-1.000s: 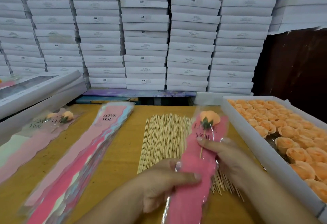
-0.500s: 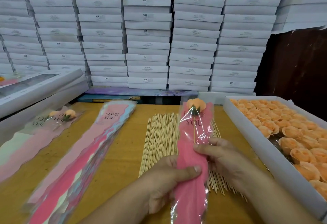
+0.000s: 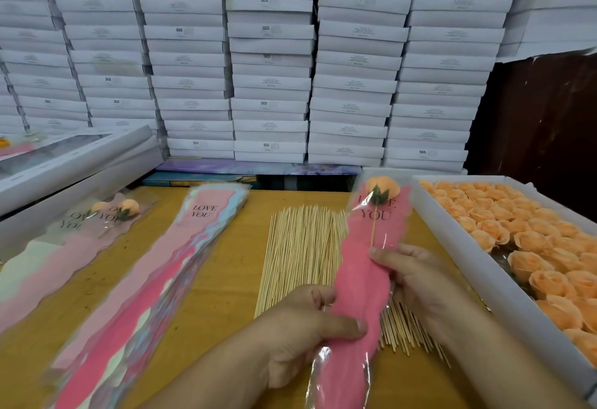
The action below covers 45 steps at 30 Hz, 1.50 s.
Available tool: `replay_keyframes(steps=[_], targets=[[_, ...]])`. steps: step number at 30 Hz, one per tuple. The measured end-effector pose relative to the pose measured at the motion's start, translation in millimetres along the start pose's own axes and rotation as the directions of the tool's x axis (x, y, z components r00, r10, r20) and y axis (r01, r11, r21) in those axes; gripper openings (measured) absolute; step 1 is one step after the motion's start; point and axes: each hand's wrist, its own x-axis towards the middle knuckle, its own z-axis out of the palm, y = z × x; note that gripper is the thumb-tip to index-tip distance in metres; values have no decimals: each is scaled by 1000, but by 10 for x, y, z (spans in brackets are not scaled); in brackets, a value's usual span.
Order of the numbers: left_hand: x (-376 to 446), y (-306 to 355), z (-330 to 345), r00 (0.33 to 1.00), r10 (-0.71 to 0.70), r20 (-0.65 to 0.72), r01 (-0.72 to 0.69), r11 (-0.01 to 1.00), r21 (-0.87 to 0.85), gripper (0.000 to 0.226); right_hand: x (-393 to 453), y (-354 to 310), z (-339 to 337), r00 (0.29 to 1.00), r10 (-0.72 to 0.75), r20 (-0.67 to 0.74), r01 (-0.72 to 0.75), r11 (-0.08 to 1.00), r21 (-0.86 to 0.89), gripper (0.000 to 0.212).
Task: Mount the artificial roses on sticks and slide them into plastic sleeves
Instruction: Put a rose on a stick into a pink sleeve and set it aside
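White boxes point(image 3: 271, 63) are stacked wall-high behind the wooden table point(image 3: 223, 292), whose bare strips lie between the empty sleeves point(image 3: 155, 266), the wooden sticks point(image 3: 303, 253) and the tray of roses point(image 3: 478, 266) along the right edge. Above the sticks, the left hand point(image 3: 310, 328) curls round the lower pink sleeve point(image 3: 358, 279) (thumb across its front); the right hand point(image 3: 416, 282) pinches it higher. Its rose point(image 3: 382, 186) sits at the sleeve's top, stick point(image 3: 373, 229) inside.

Bright, even light; soft shadows, wide-angle edge distortion.
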Motion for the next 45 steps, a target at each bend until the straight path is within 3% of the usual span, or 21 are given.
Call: replay_keyframes(steps=[2,5,8,14,21,27,30,33,36,38,40,45], targets=[[-13,40,-20,1000,0,-24,0,1000,-8,24,6,-27,16,1000,-8,6,7,998,65,16],[-59,168,-126,995,2,-102,-1,1000,14,53,46,-88,-26,999,32,-12,-29,982,188,30],[-124,372,-315,983,54,-176,-53,999,10,65,84,-95,-114,999,45,-27,-40,983,181,38],[-272,832,-1066,929,173,-328,-128,980,153,14,126,-62,-219,998,50,-39,-44,988,148,38],[-527,946,-2581,704,277,-654,123,859,496,18,140,-46,-221,999,27,-48,-21,992,125,35],[-756,671,-3314,472,304,-828,356,793,494,21,136,-51,-221,998,10,-54,-5,995,100,31],[-755,455,-3524,400,333,-854,442,746,498,26,130,-55,-218,998,11,-60,-5,996,93,30],[-628,263,-3867,410,292,-864,456,755,472,50,126,-53,-217,998,7,-63,-1,996,94,29],[-601,160,-4038,356,435,-827,501,658,562,56,124,-50,-223,998,6,-59,-1,996,92,29],[-653,130,-4060,333,491,-805,584,563,585,43,122,-47,-225,998,7,-56,-2,996,87,29],[-647,69,-4081,358,512,-781,651,463,601,17,120,-45,-227,998,6,-55,-2,997,79,29],[-674,166,-3736,376,519,-768,692,394,605,15,107,-45,-206,997,-8,-74,11,999,33,26]])
